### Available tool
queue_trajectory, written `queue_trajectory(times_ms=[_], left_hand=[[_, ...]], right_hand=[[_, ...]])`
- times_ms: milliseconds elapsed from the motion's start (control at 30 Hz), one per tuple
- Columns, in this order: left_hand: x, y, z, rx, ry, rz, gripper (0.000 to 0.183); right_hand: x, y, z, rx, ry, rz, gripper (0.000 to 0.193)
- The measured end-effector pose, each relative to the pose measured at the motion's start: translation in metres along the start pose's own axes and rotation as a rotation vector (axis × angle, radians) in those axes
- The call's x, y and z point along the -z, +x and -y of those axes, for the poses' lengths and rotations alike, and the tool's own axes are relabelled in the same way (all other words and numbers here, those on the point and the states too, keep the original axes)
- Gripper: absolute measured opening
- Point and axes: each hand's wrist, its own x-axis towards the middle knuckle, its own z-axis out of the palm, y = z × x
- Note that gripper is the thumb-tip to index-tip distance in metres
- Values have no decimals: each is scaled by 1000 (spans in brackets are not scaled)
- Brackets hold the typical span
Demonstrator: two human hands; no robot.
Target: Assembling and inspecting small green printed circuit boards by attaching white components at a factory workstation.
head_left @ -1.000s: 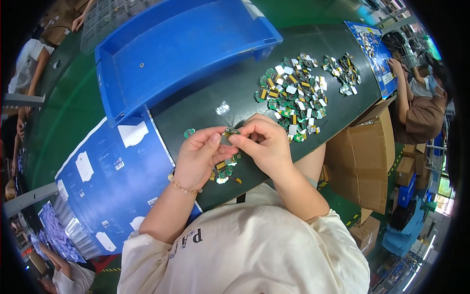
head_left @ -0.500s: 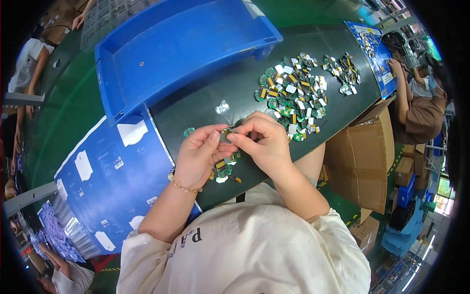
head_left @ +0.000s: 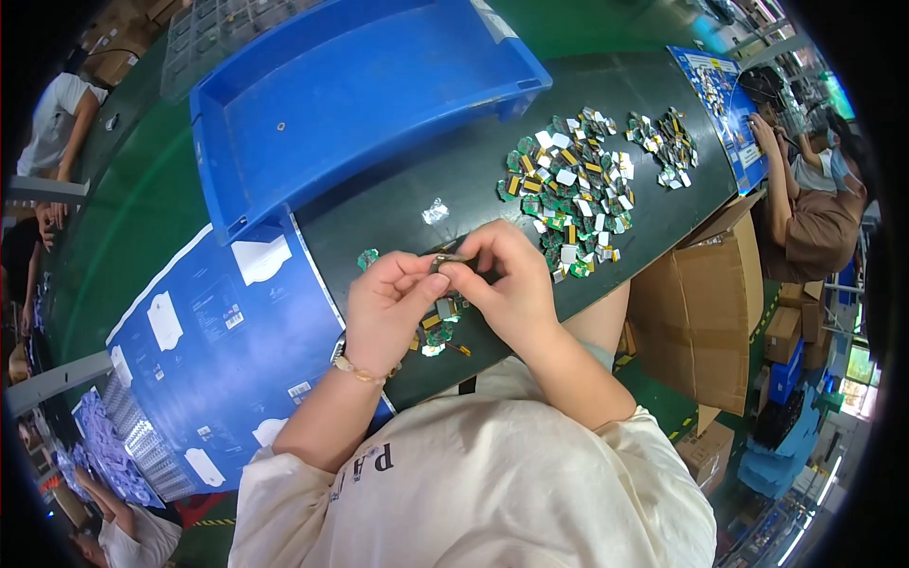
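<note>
Both my hands meet over the dark green tabletop point(head_left: 398, 222) and pinch one small circuit board piece point(head_left: 441, 259) between them. The thumb and fingers of my left hand point(head_left: 390, 295) grip its left end. My right hand point(head_left: 511, 284) has its thumb and forefinger on the other end. Fingertips cover most of the piece, so its details cannot be made out. Below the hands lies a small cluster of green boards point(head_left: 438, 331) with silver and gold parts, partly hidden. A single green board point(head_left: 367, 258) lies beside my left hand. A crumpled silvery scrap point(head_left: 436, 211) rests just beyond the fingers.
A big pile of circuit boards point(head_left: 573, 194) spreads to the right, with a smaller pile point(head_left: 665, 147) farther off. An empty-looking blue bin point(head_left: 355, 104) stands beyond my hands. Blue printed sheets point(head_left: 227, 350) lie at left. A cardboard box point(head_left: 696, 317) stands at right; co-workers sit around.
Both hands still hold the piece, but it has been tilted and now shows mainly a thin edge. The left fingers have curled closer around it. The view has shifted slightly.
</note>
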Motion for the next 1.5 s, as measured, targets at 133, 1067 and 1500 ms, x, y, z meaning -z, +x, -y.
queue_trajectory(times_ms=[133,1067,1500], left_hand=[[8,0,5,-33,-101,66,11],[6,-2,4,-91,-67,-13,19],[2,1,-2,-1,-275,13,27]], right_hand=[[0,0,3,-463,609,88,39],[7,13,5,142,-68,-24,15],[5,12,-1,318,-56,58,16]])
